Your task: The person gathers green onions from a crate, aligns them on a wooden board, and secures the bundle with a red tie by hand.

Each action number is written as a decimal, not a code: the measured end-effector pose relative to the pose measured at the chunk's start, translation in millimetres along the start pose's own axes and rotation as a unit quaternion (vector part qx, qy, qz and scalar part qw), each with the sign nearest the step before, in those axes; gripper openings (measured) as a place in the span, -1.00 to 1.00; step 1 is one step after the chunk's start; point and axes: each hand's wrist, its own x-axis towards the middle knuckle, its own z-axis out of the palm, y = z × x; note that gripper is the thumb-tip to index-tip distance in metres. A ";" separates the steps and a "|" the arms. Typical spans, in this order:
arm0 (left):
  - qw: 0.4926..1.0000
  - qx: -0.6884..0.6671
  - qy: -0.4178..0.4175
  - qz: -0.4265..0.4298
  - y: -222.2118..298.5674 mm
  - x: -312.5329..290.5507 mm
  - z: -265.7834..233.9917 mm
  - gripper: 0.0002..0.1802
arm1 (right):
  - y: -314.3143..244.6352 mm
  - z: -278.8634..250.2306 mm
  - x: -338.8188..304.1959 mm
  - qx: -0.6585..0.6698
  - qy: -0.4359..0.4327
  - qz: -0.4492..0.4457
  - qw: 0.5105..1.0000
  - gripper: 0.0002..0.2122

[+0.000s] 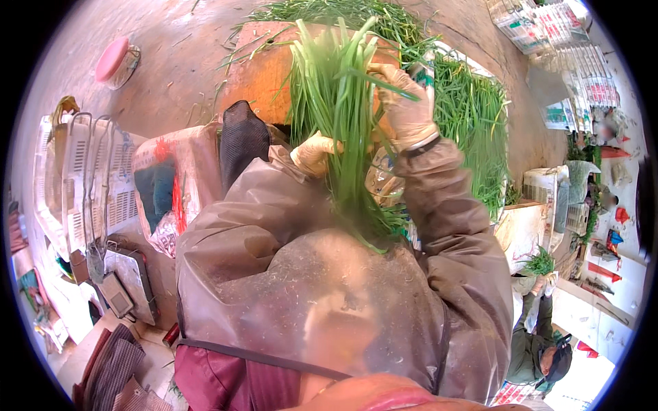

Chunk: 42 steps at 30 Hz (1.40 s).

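A thick bunch of garlic chives (346,109) stands in front of my chest, pale stalk ends up and green leaves hanging down. My gloved left hand (317,153) is closed round its lower left side. On the upper right, my gloved right hand (406,103) has its fingers bent in a pinch on a chive leaf (385,83) that sticks out sideways from the bunch. Behind the bunch is an orange board (257,79) with loose leaves on it. More loose chives (473,113) fill a white container right of my right hand, and others lie heaped beyond the board.
A pink stool (113,60) stands at the far left. White plastic crates (103,178), a pinkish sack (195,157) and a scale (118,294) are on my left. Stacked white crates (548,34) stand far right. A co-worker (538,342) at the lower right holds greens.
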 end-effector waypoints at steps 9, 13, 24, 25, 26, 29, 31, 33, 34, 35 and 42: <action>0.996 0.011 -0.088 0.006 8.5 -1.2 -7.0 -0.63 | 24.2 -96.3 129.3 -0.247 -0.017 0.001 0.969 -0.82; 0.995 -0.031 -0.095 0.004 9.9 10.7 -3.9 -0.67 | 53.2 -146.0 159.1 0.107 0.003 0.132 0.986 -0.81; 0.980 0.086 0.014 0.181 49.7 39.4 36.8 -0.14 | -40.6 -73.4 95.7 -0.044 -0.086 0.134 0.986 -0.79; 0.980 0.086 0.018 0.179 50.0 37.3 34.9 -0.13 | -44.1 -66.7 90.6 -0.076 -0.101 0.114 0.985 -0.79; 0.980 0.086 0.021 0.181 52.3 38.5 31.8 -0.12 | -49.8 -62.7 86.3 -0.059 -0.118 0.099 0.986 -0.80; 0.988 0.072 0.014 0.137 56.4 22.8 9.3 -0.07 | -59.1 -61.3 83.7 -0.033 -0.180 0.109 0.977 -0.80; 0.994 0.057 -0.006 0.097 59.3 12.3 -9.0 -0.04 | -79.8 -61.4 77.4 -0.028 -0.171 0.152 0.973 -0.80; 0.990 0.047 0.002 0.134 64.1 9.3 9.4 -0.01 | -86.2 -67.7 75.1 0.037 -0.200 0.179 0.962 -0.80; 0.986 0.055 0.019 0.159 67.1 9.0 21.0 0.00 | -89.0 -68.7 74.1 0.045 -0.217 0.156 0.963 -0.80; 0.980 0.062 0.037 0.185 68.3 9.0 28.3 0.00 | -91.0 -67.5 71.7 0.058 -0.233 0.161 0.957 -0.81; 0.976 0.054 -0.106 0.185 67.0 35.0 14.7 -0.35 | -93.4 -19.1 88.4 0.113 -0.265 0.212 0.934 -0.75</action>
